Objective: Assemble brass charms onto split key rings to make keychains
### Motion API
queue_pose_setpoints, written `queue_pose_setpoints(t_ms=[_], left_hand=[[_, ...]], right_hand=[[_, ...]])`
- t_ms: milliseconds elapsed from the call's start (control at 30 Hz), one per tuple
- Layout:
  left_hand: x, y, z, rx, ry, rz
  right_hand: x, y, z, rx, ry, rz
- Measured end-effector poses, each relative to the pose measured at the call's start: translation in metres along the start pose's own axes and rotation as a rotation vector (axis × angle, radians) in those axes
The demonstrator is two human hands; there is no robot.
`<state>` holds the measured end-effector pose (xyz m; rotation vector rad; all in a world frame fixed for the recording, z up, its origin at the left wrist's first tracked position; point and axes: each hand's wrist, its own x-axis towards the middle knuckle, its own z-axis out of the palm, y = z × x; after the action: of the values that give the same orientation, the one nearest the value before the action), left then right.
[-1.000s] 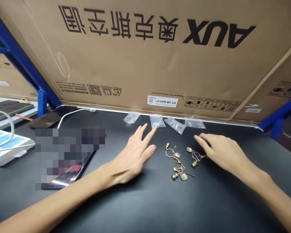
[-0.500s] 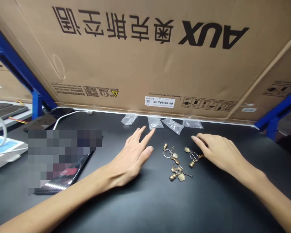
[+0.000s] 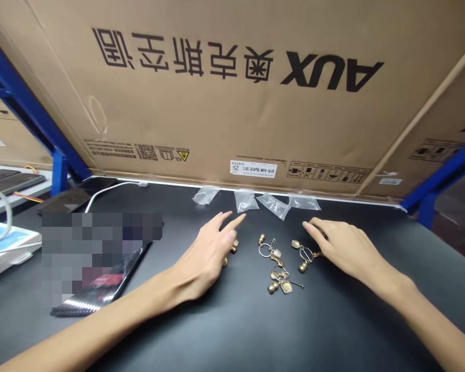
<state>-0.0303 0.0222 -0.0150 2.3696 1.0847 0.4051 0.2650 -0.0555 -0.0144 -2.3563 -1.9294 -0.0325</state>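
A brown box (image 3: 186, 113) with upside-down lettering stands behind the dark surface (image 3: 256, 336); 4 clear bags (image 3: 246, 200) lie in a row along the far edge. The left hand (image 3: 207, 253) is over metal charms (image 3: 234, 247) that peek out beside its thumb; its grip is loose, fingers spread. The right hand (image 3: 344, 243) curls at the edge of the right keyring (image 3: 307, 254); whether that grip has closed on it, I cannot tell. Between the hands lie the upper keyring (image 3: 277, 253) and the lower keyring (image 3: 286, 287), very close, perhaps touching. Good handling would likely mean pinching each piece by its ring, letting the charms lie flat, and parting those 2 middle keyrings gently, lest their bars snag.
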Motion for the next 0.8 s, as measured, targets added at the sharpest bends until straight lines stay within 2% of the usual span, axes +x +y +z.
queue_pose_setpoints(t_ms=[167, 400, 800], left_hand=[[0.009, -0.004, -0.003, 0.113, 0.129, 0.001], [0.011, -0.010, -0.009, 0.194, 0.073, 0.024], [0.009, -0.009, -0.005, 0.136, 0.099, 0.047]], right_hand=[[0.001, 0.001, 0.002, 0.002, 0.008, -0.012], [0.000, 0.002, 0.005, -0.001, 0.007, -0.014], [0.002, 0.004, 0.007, 0.022, -0.009, -0.047]])
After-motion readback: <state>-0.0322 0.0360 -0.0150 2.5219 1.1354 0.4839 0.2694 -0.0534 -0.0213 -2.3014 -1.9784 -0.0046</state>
